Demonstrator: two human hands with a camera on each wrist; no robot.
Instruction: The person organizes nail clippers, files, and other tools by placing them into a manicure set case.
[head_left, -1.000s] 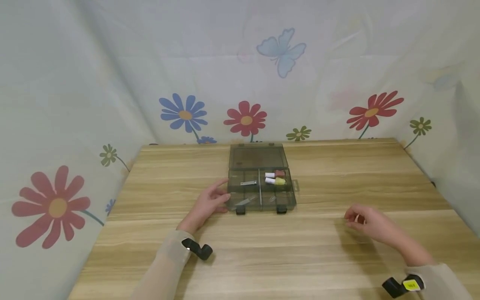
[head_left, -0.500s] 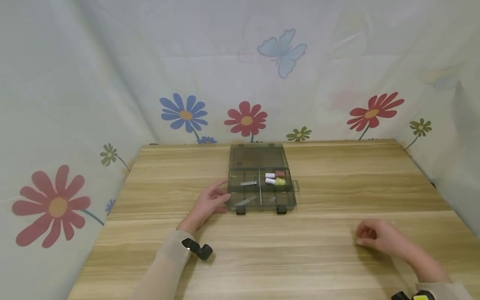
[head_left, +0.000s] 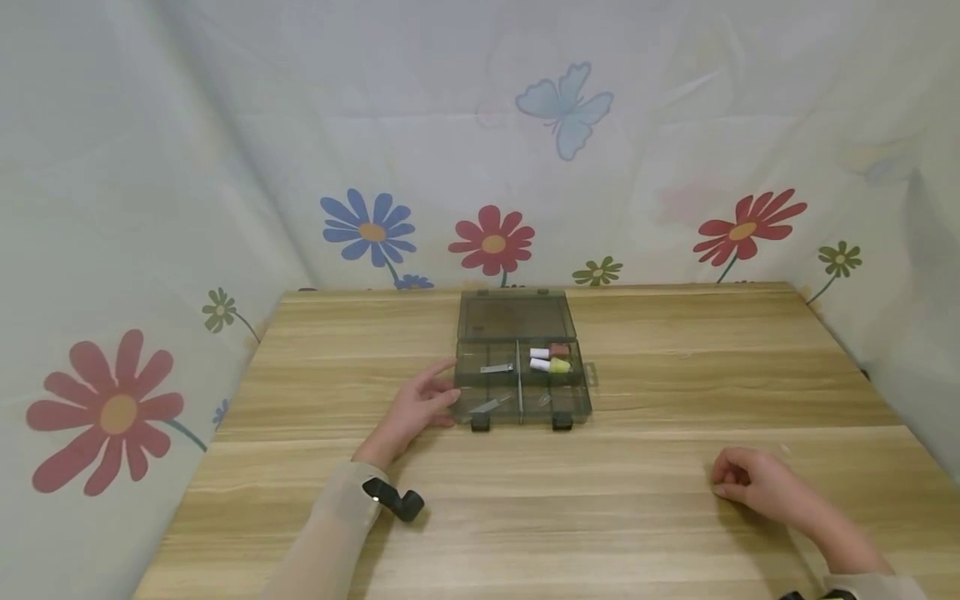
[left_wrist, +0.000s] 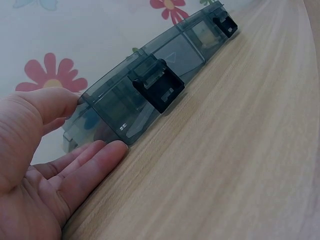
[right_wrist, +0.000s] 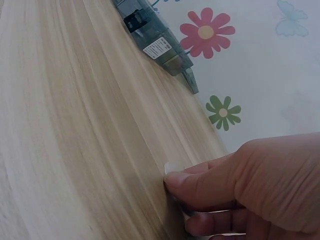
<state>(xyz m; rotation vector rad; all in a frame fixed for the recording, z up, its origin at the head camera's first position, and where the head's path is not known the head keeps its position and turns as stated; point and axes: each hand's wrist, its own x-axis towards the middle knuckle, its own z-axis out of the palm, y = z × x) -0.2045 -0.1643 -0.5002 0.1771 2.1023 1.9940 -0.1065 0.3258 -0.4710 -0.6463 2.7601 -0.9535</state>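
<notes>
Your left hand (head_left: 415,408) rests on the light wooden tabletop (head_left: 525,517) with fingers straight and relaxed, fingertips touching the left end of the smoky transparent plastic compartment box (head_left: 521,379), steadying it and gripping nothing. The box lies near the middle of the table toward the far edge, its lid (head_left: 516,315) thrown back flat and its two black latches (left_wrist: 157,85) undone on the near side. Left to right inside, you've got a small metal nail clipper (head_left: 497,367) in a left compartment, a slim metal tool (head_left: 487,406) in the front row, then on the right a white-capped brown bottle (head_left: 549,351) and a white-capped yellow bottle (head_left: 551,364) lying side by side. So, by my read, the sorting is partly done, with several compartments looking bare. Over on the right, well apart from the box, your right hand (head_left: 757,485) sits curled on the table; the wrist view shows its fingers pinching a small, thin, pale translucent piece (right_wrist: 172,172) against the wood, and I can't tell what it is. That piece is not in the box yet, and the lid is not closed.
</notes>
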